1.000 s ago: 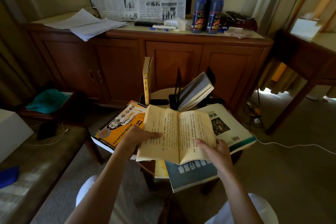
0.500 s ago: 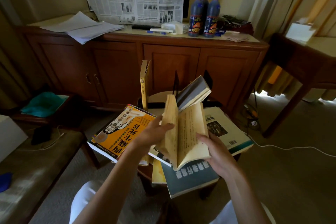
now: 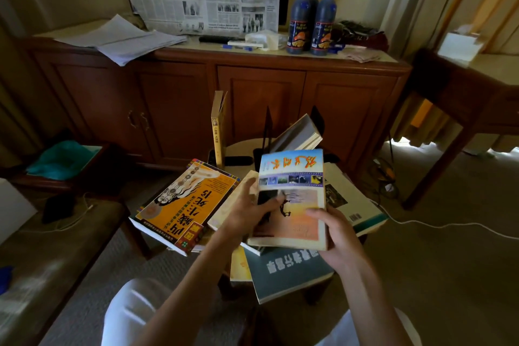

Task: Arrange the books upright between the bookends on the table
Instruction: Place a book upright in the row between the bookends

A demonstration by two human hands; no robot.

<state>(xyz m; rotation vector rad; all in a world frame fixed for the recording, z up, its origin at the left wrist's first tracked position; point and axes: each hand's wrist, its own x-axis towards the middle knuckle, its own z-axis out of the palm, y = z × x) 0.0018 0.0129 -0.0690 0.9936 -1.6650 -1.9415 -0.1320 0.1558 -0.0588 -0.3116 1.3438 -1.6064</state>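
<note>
Flat books are lying heaped on the small bench (image 3: pixel 247 149); behind them a yellow book (image 3: pixel 218 132) is standing upright by the bookends (image 3: pixel 266 132). You're holding a closed paperback (image 3: pixel 292 199) above the heap, both your left hand (image 3: pixel 250 213) and right hand (image 3: pixel 337 233) gripping it with curled fingers.

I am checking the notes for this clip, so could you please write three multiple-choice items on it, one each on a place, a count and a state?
1. Where does the thin yellow upright book stand?
A. on the wooden sideboard
B. at the far side of the small round table
C. on the carpet

2. How many dark red-capped bottles stand on the sideboard?
A. one
B. three
C. five

3. How is the sky-blue and orange paperback in the hands?
A. closed
B. open flat
C. torn in half

Key: 1 B, it rises behind the flat books; 2 B, three red caps show; 3 A, left hand and right hand hold it cover-up.
</note>
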